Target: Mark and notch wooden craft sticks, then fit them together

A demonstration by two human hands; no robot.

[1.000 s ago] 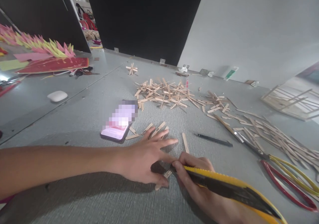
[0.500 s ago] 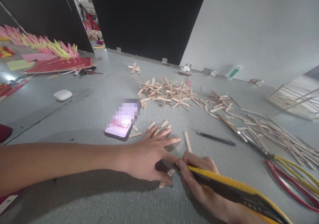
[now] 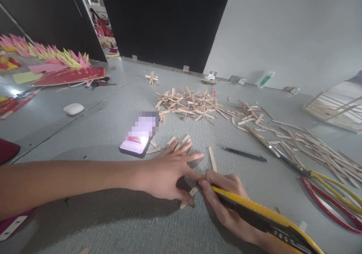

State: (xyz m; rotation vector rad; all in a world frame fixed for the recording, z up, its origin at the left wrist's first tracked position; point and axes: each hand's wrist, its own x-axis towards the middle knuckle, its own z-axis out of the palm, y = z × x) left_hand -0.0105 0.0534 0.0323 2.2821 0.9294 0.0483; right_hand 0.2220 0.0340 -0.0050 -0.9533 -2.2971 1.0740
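My right hand (image 3: 222, 197) is wrapped around a yellow and black utility knife (image 3: 250, 210), its front end resting at a wooden craft stick (image 3: 193, 191). The blade tip is hidden by my fingers. My left hand (image 3: 168, 173) lies spread on the grey surface, its thumb and index finger pinning that short stick down at both ends. Small cut marks show on the stick's face. Beyond my left fingertips lie several more craft sticks (image 3: 183, 142), some with slots cut in them. A single stick (image 3: 212, 159) lies just past my right hand.
A phone (image 3: 132, 144) lies behind my left wrist. Farther back is a pile of star-shaped stick pieces (image 3: 189, 104). To the right are a black pen-like tool (image 3: 246, 154), scissors (image 3: 307, 186) with red and yellow handles, and loose sticks (image 3: 319, 152). A white case (image 3: 73, 109) sits left.
Both hands keep nearly the same pose, with the knife still at the stick. The view has shifted slightly, and another stick end now shows at the bottom edge.
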